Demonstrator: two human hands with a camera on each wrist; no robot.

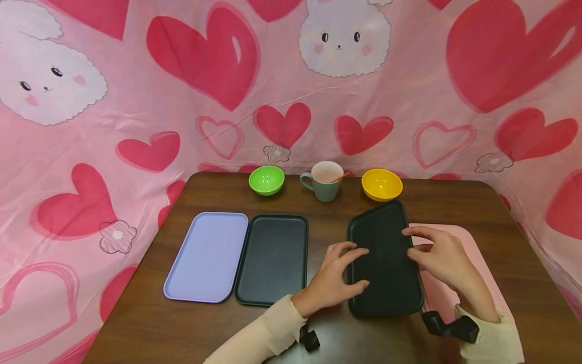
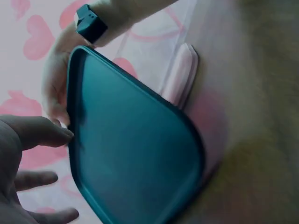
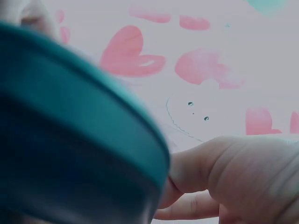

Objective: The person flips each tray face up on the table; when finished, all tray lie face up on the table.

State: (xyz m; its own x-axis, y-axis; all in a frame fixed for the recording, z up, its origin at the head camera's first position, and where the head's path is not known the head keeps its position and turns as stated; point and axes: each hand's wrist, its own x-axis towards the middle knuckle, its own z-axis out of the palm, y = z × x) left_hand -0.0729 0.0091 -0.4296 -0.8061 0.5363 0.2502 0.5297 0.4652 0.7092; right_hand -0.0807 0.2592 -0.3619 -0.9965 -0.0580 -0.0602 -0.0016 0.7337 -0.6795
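A dark rectangular tray (image 1: pixel 386 273) is tilted up, with its right side higher, above the right part of the table. My right hand (image 1: pixel 445 258) pinches its right edge between thumb and fingers, and the right wrist view shows the thumb (image 3: pixel 189 170) against the tray's rim. My left hand (image 1: pixel 332 278) is at the tray's left side with fingers spread, overlapping the tray in the head view. In the left wrist view, one fingertip (image 2: pixel 65 134) is right at the rim, while the other fingers stand apart from it. A pink tray (image 1: pixel 464 242) lies partly hidden behind the held tray and right arm.
On the left, a lavender tray (image 1: pixel 206 258) and another dark tray (image 1: pixel 273 260) lie side by side. Along the back of the wooden table (image 1: pixel 150 323) stand a green bowl (image 1: pixel 267 181), a mug (image 1: pixel 325 189) with an orange stick inside, and a yellow bowl (image 1: pixel 382 185).
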